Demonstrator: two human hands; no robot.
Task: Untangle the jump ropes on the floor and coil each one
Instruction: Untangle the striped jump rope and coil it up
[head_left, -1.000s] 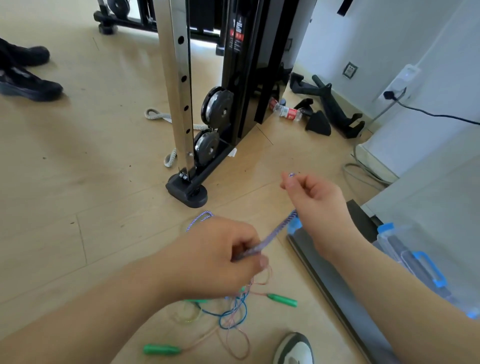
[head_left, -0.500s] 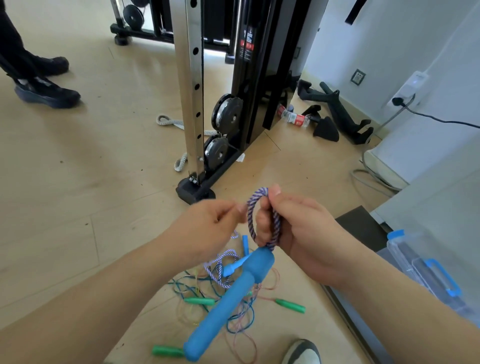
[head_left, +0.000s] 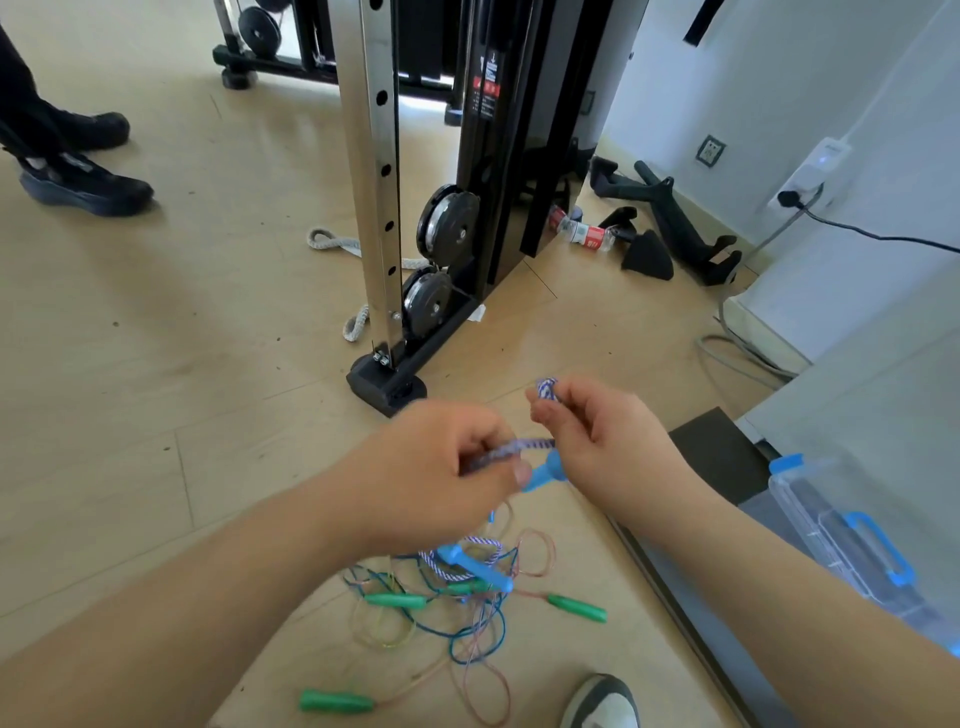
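Note:
A blue-and-white braided jump rope (head_left: 530, 445) runs taut between my two hands above the floor. My left hand (head_left: 441, 467) pinches a stretch of it between thumb and fingers. My right hand (head_left: 597, 431) grips a small coil of the same rope (head_left: 546, 388), and one of its blue handles (head_left: 543, 475) sticks out under that hand. The rope's other blue handle (head_left: 475, 566) lies on the floor in a tangle of thin blue and pink ropes (head_left: 467, 613) with green handles (head_left: 576, 608).
A cable machine's steel post and black base (head_left: 387, 387) stand just beyond my hands. A clear bin with blue latches (head_left: 852, 530) and a dark mat (head_left: 717, 452) lie at right. Another person's black shoes (head_left: 83, 182) are far left. My shoe (head_left: 602, 701) is below.
My hands have moved apart. The rope loop in my right hand has shrunk to a small coil, and the blue handle that hung down is now tucked up under that hand.

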